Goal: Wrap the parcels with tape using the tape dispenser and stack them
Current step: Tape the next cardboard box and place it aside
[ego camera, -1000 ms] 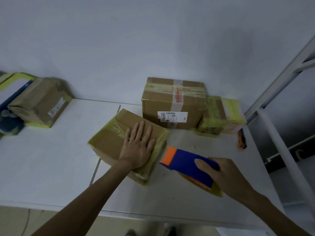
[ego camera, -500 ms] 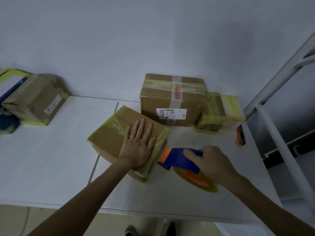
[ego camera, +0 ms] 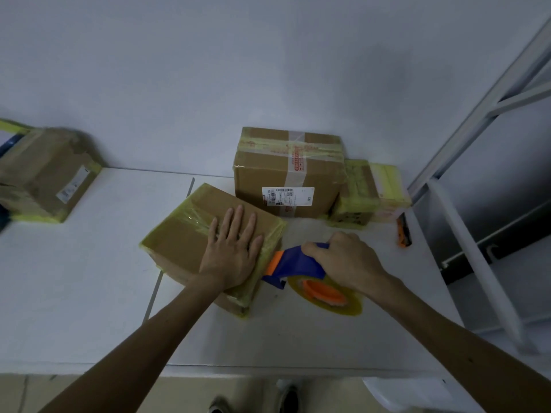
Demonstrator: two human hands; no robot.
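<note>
We stand at a white bench (ego camera: 74, 293) against a pale wall (ego camera: 268, 70). Our left hand (ego camera: 231, 251) presses flat on the central parcel (ego camera: 182, 236). Our right hand (ego camera: 346, 263) grips the tape dispenser (ego camera: 298, 262), which lies left-right with its orange nose toward the parcel.

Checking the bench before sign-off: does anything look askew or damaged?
The parcel under the left hand lies skewed to the table edge. The far-left box looks crumpled on top. An orange tool lies close to the table's right edge. The right hand grips the dispenser.
</note>
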